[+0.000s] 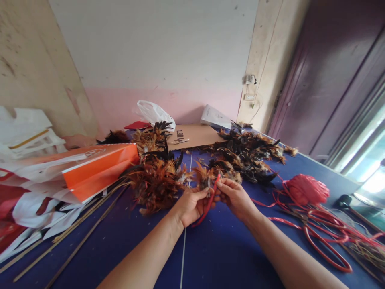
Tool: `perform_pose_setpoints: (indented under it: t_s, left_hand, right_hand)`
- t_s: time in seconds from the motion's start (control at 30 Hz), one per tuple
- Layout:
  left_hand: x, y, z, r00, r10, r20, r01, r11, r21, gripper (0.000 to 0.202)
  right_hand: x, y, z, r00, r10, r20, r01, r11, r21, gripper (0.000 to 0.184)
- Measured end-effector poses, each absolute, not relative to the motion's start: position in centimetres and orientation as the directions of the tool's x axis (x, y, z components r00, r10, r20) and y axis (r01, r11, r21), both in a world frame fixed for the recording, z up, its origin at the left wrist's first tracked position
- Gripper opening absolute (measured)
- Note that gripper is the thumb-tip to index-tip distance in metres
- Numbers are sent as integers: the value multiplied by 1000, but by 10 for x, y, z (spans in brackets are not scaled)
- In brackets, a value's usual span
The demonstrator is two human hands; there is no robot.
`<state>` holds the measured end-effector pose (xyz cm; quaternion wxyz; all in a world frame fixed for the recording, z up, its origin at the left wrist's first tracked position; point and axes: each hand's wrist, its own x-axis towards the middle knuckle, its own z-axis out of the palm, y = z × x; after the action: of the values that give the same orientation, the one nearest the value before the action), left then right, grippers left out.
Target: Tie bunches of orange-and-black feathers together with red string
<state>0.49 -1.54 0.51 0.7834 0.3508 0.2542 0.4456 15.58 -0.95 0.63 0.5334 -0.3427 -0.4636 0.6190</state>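
My left hand (190, 204) and my right hand (235, 196) meet over the middle of a blue table (210, 249). Both are closed on a small bunch of brown feathers (207, 176) held between them. A red plastic strip (207, 206) runs from the bunch down past my left palm. A feather duster (156, 180) of brown and black feathers lies just left of my left hand, touching the bunch.
A heap of dark feathers (246, 154) lies behind my right hand. A red ball of strip (306, 188) and loose red loops (327, 245) lie at right. An orange paper bag (96, 168), white bags, thin sticks (75, 228) and a cardboard sheet (195, 136) lie left and behind.
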Motion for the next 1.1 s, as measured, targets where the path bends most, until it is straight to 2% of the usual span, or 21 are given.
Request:
perform_pose_setpoints:
  t_s: [0.1,0.2,0.3,0.43,0.67,0.77,0.93,1.1]
  left_hand:
    - [2,-15,4,588,795,-148,-537,521,664,13]
    - [3,-16,2,621,771,-140,-556,559,615,12]
    - [7,-16,1,531,838,-128,-574,467,673,8]
    - [10,-14,2,364,931,-40,-537,244,808,11]
    - [13,-15,3,192,981,36,-285,21,958,22]
    - [14,-16,3,182,983,40,-277,12,961,21]
    - [14,-15,2,292,955,63,-424,70,903,19]
    - [13,-15,2,307,952,6,-481,150,864,17]
  right_hand:
    - [158,-11,9,-301,951,72,-411,-61,-910,23]
    - [158,-12,9,-363,927,95,-455,-87,-886,21]
    - [157,-11,7,-311,945,99,-419,-43,-907,20]
    - [154,-9,5,-136,983,126,-260,88,-962,22]
    - [149,-10,7,17,987,158,-26,158,-987,21]
    - [149,-10,8,28,987,158,-8,158,-987,21]
    - [151,-10,10,-17,990,142,-67,141,-988,22]
    - [152,-8,8,-44,992,116,-52,114,-992,20]
